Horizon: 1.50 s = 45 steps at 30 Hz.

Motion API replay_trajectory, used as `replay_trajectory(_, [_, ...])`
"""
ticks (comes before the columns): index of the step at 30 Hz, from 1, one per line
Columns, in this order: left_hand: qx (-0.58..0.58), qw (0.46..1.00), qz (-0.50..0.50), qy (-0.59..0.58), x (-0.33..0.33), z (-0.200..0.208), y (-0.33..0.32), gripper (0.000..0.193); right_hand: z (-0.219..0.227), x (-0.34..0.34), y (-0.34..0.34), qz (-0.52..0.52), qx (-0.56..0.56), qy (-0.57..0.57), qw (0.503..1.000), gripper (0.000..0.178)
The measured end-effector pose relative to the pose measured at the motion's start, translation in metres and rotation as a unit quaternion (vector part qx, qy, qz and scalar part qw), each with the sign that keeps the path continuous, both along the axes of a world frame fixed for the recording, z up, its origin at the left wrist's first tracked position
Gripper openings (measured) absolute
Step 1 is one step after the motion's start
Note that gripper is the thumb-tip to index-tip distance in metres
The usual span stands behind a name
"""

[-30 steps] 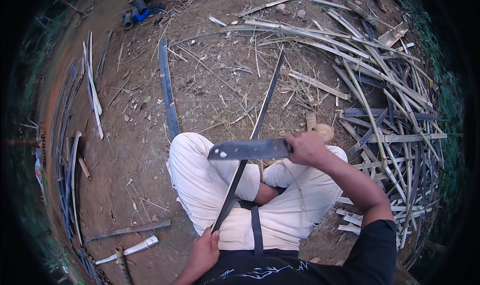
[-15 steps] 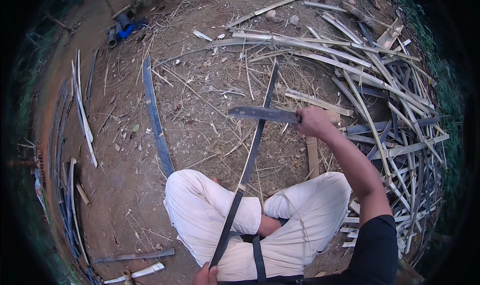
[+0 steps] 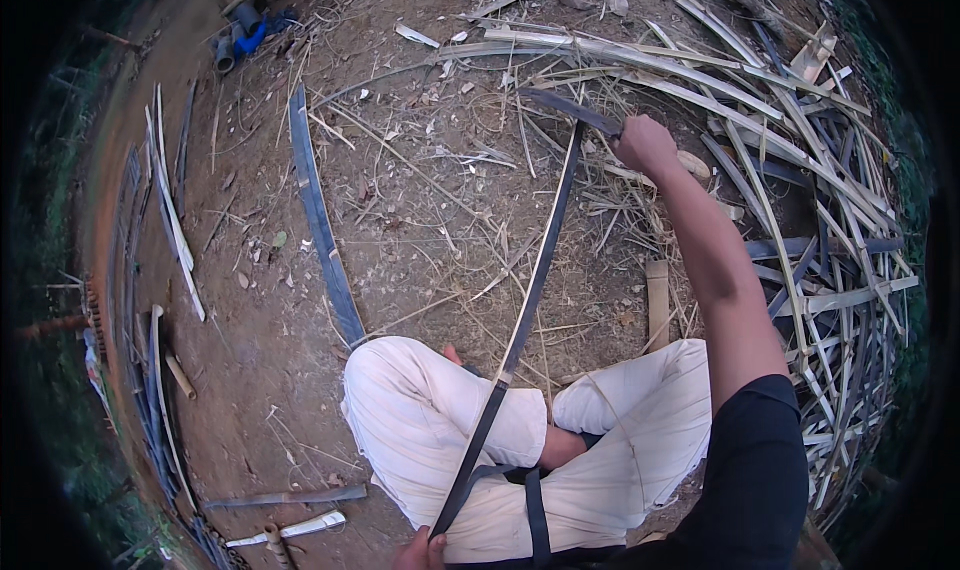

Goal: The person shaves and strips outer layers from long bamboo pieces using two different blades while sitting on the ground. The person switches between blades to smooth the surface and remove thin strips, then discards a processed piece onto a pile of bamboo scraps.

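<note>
My left hand (image 3: pixel 418 552), at the lower edge, grips the near end of a long dark bamboo strip (image 3: pixel 541 273). The strip slants up and away across my lap, and a pale edge shows along its far part. Out to the far right, my right hand (image 3: pixel 645 148) is closed round the handle of a machete (image 3: pixel 572 108). Its dark blade points left and lies across the strip's far tip. A second, wider bamboo strip (image 3: pixel 325 232) rests on the ground by my left knee.
A tangled heap of split bamboo (image 3: pixel 800 180) covers the right side. More dark strips (image 3: pixel 140 370) lie along the left edge. Bamboo tubes (image 3: pixel 226 55) with a blue cloth (image 3: pixel 252 38) stand at the far left. Shavings litter the ground, and a flat wooden piece (image 3: pixel 657 305) lies beyond my right knee.
My right hand has moved the machete away from me, from partway along the strip out to its far tip. The left hand keeps its grip. The whole view has shifted slightly.
</note>
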<state>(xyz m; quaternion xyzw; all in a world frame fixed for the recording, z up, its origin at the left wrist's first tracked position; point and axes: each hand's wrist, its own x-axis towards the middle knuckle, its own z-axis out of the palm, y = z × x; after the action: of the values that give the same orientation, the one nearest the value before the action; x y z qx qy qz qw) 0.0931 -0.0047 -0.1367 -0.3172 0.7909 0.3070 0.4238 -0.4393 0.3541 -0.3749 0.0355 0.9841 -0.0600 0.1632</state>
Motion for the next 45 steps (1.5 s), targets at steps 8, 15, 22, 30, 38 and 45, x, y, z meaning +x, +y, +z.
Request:
replay_trajectory(8, [0.037, 0.996, -0.007, 0.08, -0.002, -0.015, -0.023, 0.035, -0.031, 0.001, 0.039, -0.133, -0.047, 0.024, 0.99, 0.038])
replay_trajectory(15, [0.15, 0.974, 0.165, 0.038, 0.016, -0.04, -0.039, 0.044, -0.029, 0.115, 0.029, -0.196, -0.113, 0.037, 0.973, 0.041])
replay_trajectory(22, [0.301, 0.898, 0.299, -0.118, 0.002, -0.045, -0.068, 0.044, -0.036, 0.202, 0.056, -0.178, 0.045, 0.082, 0.979, 0.037])
replay_trajectory(30, [0.442, 0.819, 0.34, -0.135, 0.004, -0.001, -0.017, 0.032, 0.074, 0.299, -0.12, -0.387, -0.697, -0.207, 0.567, 0.048])
replay_trajectory(38, [0.49, 0.83, 0.266, -0.012, 0.037, 0.009, 0.025, 0.043, 0.163, 0.315, -0.159, -0.319, -0.882, -0.195, 0.287, 0.026])
replay_trajectory(45, [0.491, 0.833, 0.221, 0.129, 0.045, 0.0, 0.019, 0.047, 0.281, 0.269, -0.118, -0.186, -0.921, -0.069, 0.336, 0.027])
